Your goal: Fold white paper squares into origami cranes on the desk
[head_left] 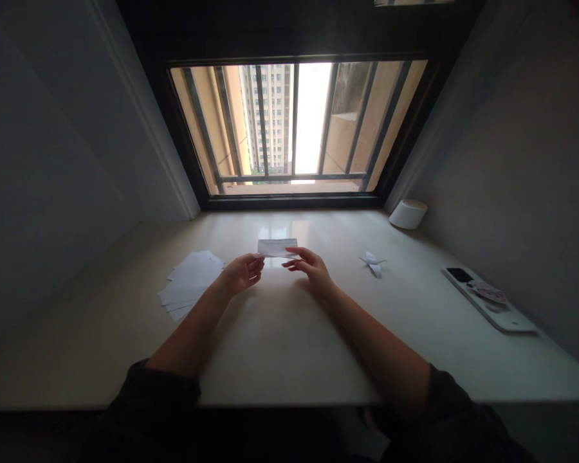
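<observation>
A small white rectangular piece of paper (276, 247) is held up over the pale surface, in the middle of the view. My left hand (244, 274) pinches its lower left corner between thumb and fingers. At its right end is my right hand (309, 265), with the index finger over the paper's face and the other fingers below, slightly spread. To the left, several loose white sheets (195, 276) lie fanned in a pile beside my left forearm. A folded white paper shape with pointed ends (373, 262) rests on the surface to the right.
The pale counter (280, 341) runs up to a dark-framed, barred window (294, 203). A white cylindrical object (408, 214) stands at the back right. Along the right side lies a white flat tray-like object (506, 319) with a dark patch and a pinkish item on it.
</observation>
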`<state>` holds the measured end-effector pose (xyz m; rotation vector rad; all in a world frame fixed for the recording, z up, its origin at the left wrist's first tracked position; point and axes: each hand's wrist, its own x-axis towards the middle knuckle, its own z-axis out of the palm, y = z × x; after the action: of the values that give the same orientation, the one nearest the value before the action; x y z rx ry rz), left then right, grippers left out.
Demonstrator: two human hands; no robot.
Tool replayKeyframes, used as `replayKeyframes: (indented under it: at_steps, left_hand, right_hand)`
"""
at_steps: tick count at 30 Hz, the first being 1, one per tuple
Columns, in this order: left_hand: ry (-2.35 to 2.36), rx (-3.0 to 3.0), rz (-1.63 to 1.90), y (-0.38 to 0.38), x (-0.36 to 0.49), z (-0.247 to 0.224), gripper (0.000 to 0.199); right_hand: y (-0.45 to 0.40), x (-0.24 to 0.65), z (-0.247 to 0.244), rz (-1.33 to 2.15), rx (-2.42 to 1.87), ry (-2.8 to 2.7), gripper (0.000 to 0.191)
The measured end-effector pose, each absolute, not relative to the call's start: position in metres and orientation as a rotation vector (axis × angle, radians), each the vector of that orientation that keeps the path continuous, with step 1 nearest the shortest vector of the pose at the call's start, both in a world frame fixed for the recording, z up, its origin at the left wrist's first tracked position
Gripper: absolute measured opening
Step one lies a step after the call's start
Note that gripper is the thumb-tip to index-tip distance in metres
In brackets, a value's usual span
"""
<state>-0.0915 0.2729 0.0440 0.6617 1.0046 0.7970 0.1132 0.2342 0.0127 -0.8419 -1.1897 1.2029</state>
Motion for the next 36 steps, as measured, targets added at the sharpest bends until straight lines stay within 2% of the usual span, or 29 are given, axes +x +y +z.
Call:
replayKeyframes:
  at_steps: [3, 7, 9, 11, 16, 19, 30, 36]
  left_hand:
    - [1.056, 0.802, 0.787, 0.272, -0.091, 0.042, 0.014]
    - [1.087, 1.065, 0.875, 0.268, -0.084, 0.044, 0.057]
    - [1.007, 1.174, 0.947, 0.264, -0.079, 0.045, 0.068]
    - [0.934, 1.274, 1.010, 0.260, -0.074, 0.044, 0.068]
    - [0.975, 1.426, 1.167, 0.255, -0.066, 0.033, 0.044]
    - [1.070, 1.395, 1.197, 0.257, -0.067, 0.028, 0.038]
    - [1.060, 1.204, 1.225, 0.256, -0.065, 0.033, 0.033]
    - [1.022, 1.171, 1.183, 0.258, -0.069, 0.030, 0.052]
  right_hand:
    - [0.235, 0.111, 0.012, 1.125, -0.928, -1.188, 0.034]
    - [0.237, 0.111, 0.010, 1.044, -1.011, -1.078, 0.034]
    - [0.238, 0.111, 0.010, 1.037, -1.031, -1.000, 0.036]
    - [0.239, 0.111, 0.010, 1.047, -1.041, -0.939, 0.038]
    - [0.238, 0.109, 0.010, 1.077, -1.020, -0.888, 0.036]
    - [0.237, 0.107, 0.010, 1.066, -1.016, -0.914, 0.034]
    - [0.240, 0.107, 0.002, 0.997, -1.049, -0.899, 0.033]
    - [0.241, 0.108, 0.004, 1.031, -0.962, -0.791, 0.039]
